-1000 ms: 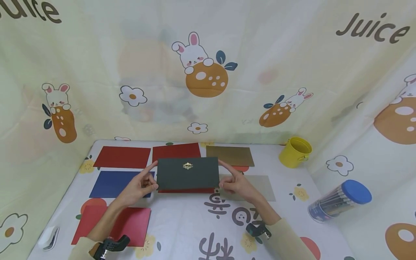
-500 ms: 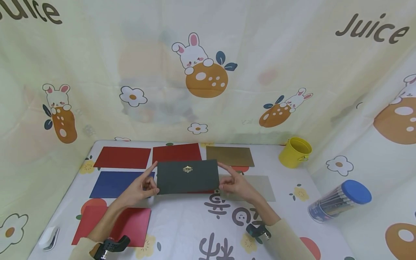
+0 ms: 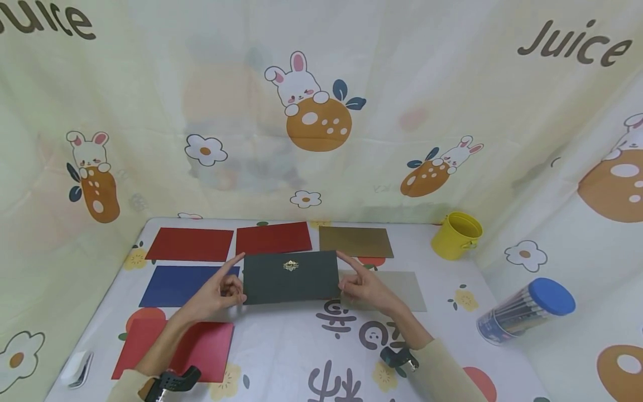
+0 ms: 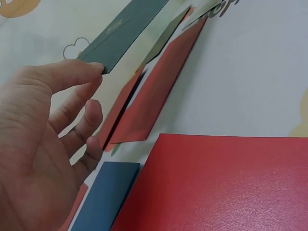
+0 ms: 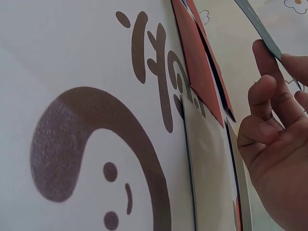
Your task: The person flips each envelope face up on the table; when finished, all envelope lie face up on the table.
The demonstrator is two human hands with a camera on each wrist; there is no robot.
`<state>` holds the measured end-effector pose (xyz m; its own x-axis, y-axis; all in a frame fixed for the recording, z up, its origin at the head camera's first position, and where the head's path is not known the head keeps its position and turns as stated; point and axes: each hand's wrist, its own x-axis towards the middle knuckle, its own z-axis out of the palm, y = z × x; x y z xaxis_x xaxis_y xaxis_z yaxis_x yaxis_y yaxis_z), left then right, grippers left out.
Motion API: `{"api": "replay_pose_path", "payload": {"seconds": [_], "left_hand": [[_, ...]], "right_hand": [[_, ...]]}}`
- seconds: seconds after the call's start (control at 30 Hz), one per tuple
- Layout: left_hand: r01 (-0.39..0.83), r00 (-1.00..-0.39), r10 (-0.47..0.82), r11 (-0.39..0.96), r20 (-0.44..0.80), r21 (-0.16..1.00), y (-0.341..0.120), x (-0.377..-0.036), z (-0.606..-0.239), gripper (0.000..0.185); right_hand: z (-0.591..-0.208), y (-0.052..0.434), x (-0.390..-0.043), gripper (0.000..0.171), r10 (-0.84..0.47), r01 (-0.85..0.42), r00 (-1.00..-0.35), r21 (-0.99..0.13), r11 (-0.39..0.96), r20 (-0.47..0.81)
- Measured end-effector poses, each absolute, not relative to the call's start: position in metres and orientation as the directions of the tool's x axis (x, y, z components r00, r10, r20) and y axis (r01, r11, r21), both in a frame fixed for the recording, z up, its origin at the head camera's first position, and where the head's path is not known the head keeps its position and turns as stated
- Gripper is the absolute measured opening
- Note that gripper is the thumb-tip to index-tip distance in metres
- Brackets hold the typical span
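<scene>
two containers: yellow cup (image 3: 456, 235), blue-lidded jar (image 3: 524, 311) seemingly holding pens.

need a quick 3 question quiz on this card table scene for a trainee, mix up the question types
1. True or false: both hands hold the dark green card at its short ends.
2. Which item stands nearest the right rear corner of the table? A) yellow bucket B) blue-lidded jar C) blue sheet
3. Fill in: the emblem on the dark green card is ____ in colour.

Key
1. True: the left hand pinches the left end, the right hand the right end.
2. A; the jar lies on its side nearer the front right.
3. Gold.
</scene>
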<state>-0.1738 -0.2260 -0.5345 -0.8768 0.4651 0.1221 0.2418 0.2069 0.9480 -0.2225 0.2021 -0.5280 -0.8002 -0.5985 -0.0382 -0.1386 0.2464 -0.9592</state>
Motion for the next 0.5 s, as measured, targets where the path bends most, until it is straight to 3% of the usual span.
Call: {"api": "replay_pose_path", "payload": {"seconds": [0.23, 0.5], "left_hand": [[0.279, -0.882, 0.448, 0.256, 0.142, 0.926, -0.2274, -0.1746, -0.5392, 0.076], [0.255, -0.903, 0.417, 0.321, 0.106, 0.912, -0.2275, -0.1741, -0.5435, 0.058]], "right_hand": [[-0.5319, 0.2021, -0.2226, 0.067, -0.574, -0.139, -0.818, -0.955, 0.261, -0.038], [-0.5299, 0.2014, -0.2184, 0.073, -0.598, -0.06, -0.791, -0.957, 0.283, -0.127]]}}
